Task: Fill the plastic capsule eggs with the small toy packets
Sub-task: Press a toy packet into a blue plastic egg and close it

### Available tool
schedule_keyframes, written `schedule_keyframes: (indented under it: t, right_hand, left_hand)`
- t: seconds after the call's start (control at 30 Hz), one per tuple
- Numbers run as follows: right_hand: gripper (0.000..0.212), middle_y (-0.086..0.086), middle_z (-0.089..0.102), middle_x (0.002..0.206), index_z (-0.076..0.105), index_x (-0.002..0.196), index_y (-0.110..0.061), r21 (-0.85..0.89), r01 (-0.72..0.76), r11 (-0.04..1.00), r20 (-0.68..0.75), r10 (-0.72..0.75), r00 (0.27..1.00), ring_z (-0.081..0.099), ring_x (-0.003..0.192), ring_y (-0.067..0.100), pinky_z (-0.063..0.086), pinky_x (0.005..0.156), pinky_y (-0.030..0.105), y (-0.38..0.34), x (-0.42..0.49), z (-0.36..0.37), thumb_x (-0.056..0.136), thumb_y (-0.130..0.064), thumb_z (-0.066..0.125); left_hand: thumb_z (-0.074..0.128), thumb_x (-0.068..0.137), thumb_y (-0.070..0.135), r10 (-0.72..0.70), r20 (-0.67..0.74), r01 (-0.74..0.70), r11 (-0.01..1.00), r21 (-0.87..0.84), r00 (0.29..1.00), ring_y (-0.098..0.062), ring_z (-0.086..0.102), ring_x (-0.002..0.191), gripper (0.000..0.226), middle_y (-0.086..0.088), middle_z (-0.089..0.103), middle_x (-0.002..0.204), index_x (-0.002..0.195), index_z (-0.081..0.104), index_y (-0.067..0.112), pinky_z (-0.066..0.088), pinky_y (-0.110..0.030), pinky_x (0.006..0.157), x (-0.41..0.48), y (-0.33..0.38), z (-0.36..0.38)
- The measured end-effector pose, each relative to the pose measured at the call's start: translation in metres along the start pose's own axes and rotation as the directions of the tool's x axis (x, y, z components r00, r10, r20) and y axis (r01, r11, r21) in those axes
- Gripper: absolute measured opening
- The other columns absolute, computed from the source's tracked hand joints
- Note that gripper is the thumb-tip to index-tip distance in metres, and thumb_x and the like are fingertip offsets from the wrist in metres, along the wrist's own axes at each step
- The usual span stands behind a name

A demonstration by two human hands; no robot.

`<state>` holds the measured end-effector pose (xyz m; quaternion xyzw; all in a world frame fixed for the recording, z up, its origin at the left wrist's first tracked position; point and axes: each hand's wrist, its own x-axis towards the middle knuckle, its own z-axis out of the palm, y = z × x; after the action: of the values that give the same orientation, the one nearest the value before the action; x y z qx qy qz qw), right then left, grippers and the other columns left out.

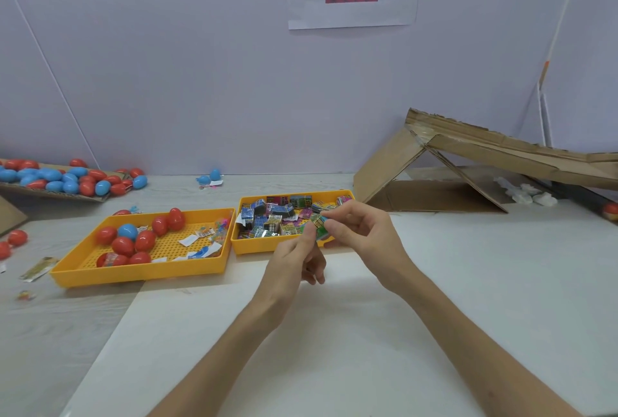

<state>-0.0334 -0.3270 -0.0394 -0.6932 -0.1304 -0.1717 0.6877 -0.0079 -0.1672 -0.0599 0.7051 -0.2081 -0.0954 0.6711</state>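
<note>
A pale desk (pixel 468 282) carries everything. A torn brown cardboard ramp (pixel 468 155) stands behind and to the right of the grips. A yellow perforated plastic tray (pixel 133 274) of red and blue plastic capsule eggs (pixel 123 246) lies to their left. A smaller yellow plastic tray (pixel 254 247) of small printed toy packets (pixel 274 216) sits just behind them. The left grip (pixel 294 259) and right grip (pixel 361 232) together pinch one green printed toy packet (pixel 319 224) over that tray's front rim.

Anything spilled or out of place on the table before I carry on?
Yes. Red eggs and a wrapper lie loose on the table, left of the egg tray. Blue egg pieces sit alone by the wall. The cardboard box has ragged, torn edges.
</note>
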Motion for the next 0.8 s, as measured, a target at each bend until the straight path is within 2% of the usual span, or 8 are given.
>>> schedule_keyframes:
  t: [0.1, 0.17, 0.33, 0.47, 0.6, 0.7, 0.8]
  right_hand:
    - [0.008, 0.005, 0.077, 0.094, 0.071, 0.098, -0.007, 0.014, -0.021, 1.000, 0.010, 0.021, 1.000, 0.074, 0.089, 0.021, 0.061, 0.075, 0.033, 0.0011, -0.0003, 0.0027, 0.090, -0.007, 0.070]
    - [0.008, 0.002, 0.077, 0.092, 0.069, 0.097, -0.003, 0.017, -0.028, 0.999, 0.009, 0.028, 1.000, 0.074, 0.086, 0.018, 0.061, 0.072, 0.031, 0.0010, -0.0009, 0.0039, 0.089, -0.005, 0.071]
    - [0.008, 0.004, 0.077, 0.088, 0.068, 0.098, -0.004, 0.028, -0.033, 0.999, 0.016, 0.033, 0.999, 0.074, 0.084, 0.018, 0.061, 0.072, 0.033, 0.0011, -0.0011, 0.0036, 0.090, -0.005, 0.070]
    - [0.012, 0.003, 0.077, 0.093, 0.072, 0.102, -0.009, 0.006, -0.025, 1.000, 0.050, 0.025, 0.998, 0.075, 0.089, 0.021, 0.062, 0.076, 0.035, 0.0017, -0.0017, 0.0028, 0.091, -0.008, 0.069]
    - [0.021, 0.008, 0.077, 0.090, 0.073, 0.098, -0.008, 0.021, -0.018, 1.000, 0.004, 0.018, 1.000, 0.074, 0.089, 0.024, 0.062, 0.075, 0.036, 0.0006, -0.0019, 0.0054, 0.083, -0.023, 0.074]
    - [0.021, 0.009, 0.076, 0.087, 0.074, 0.094, -0.006, 0.030, -0.008, 1.000, -0.037, 0.009, 0.999, 0.074, 0.085, 0.022, 0.061, 0.070, 0.031, -0.0006, -0.0016, 0.0054, 0.080, -0.022, 0.075]
    - [0.015, 0.013, 0.075, 0.089, 0.076, 0.093, -0.012, 0.063, -0.020, 0.998, -0.031, 0.022, 0.999, 0.073, 0.085, 0.021, 0.060, 0.069, 0.029, -0.0021, -0.0018, 0.0049, 0.082, -0.021, 0.074]
  left_hand:
    - [0.030, 0.094, 0.065, 0.006, -0.037, -0.005, 0.999, 0.036, 0.999, -0.022, 0.057, 0.063, 0.065, -0.005, 0.057, 0.054, 0.045, 0.045, 0.025, 0.044, -0.034, 0.066, -0.0013, 0.0003, 0.0012]
    - [0.027, 0.099, 0.060, 0.008, -0.058, -0.005, 0.999, 0.048, 0.998, -0.024, 0.056, 0.065, 0.066, -0.004, 0.055, 0.051, 0.045, 0.038, 0.025, 0.041, -0.033, 0.066, -0.0009, 0.0000, 0.0015]
    - [0.027, 0.108, 0.048, -0.044, -0.083, 0.051, 0.995, 0.080, 0.996, -0.016, 0.054, 0.051, 0.068, -0.002, 0.054, 0.050, 0.047, 0.038, 0.018, 0.041, -0.032, 0.058, 0.0050, -0.0003, -0.0007]
    - [0.031, 0.105, 0.055, -0.054, -0.074, 0.061, 0.994, 0.090, 0.996, -0.015, 0.055, 0.050, 0.074, 0.000, 0.054, 0.049, 0.039, 0.040, 0.022, 0.042, -0.027, 0.052, 0.0049, 0.0005, -0.0013]
    - [0.034, 0.102, 0.056, -0.041, -0.060, 0.046, 0.995, 0.083, 0.997, -0.015, 0.054, 0.050, 0.069, -0.001, 0.053, 0.051, 0.043, 0.040, 0.023, 0.041, -0.027, 0.053, 0.0022, 0.0030, -0.0001]
    - [0.033, 0.103, 0.055, -0.040, -0.030, 0.042, 0.997, 0.067, 0.999, -0.017, 0.054, 0.052, 0.065, -0.004, 0.054, 0.054, 0.049, 0.038, 0.020, 0.041, -0.028, 0.054, 0.0005, 0.0050, 0.0024]
    - [0.033, 0.101, 0.058, -0.029, -0.002, 0.029, 0.998, 0.053, 1.000, -0.017, 0.054, 0.054, 0.062, -0.006, 0.055, 0.056, 0.051, 0.038, 0.022, 0.041, -0.028, 0.055, -0.0014, 0.0061, 0.0034]
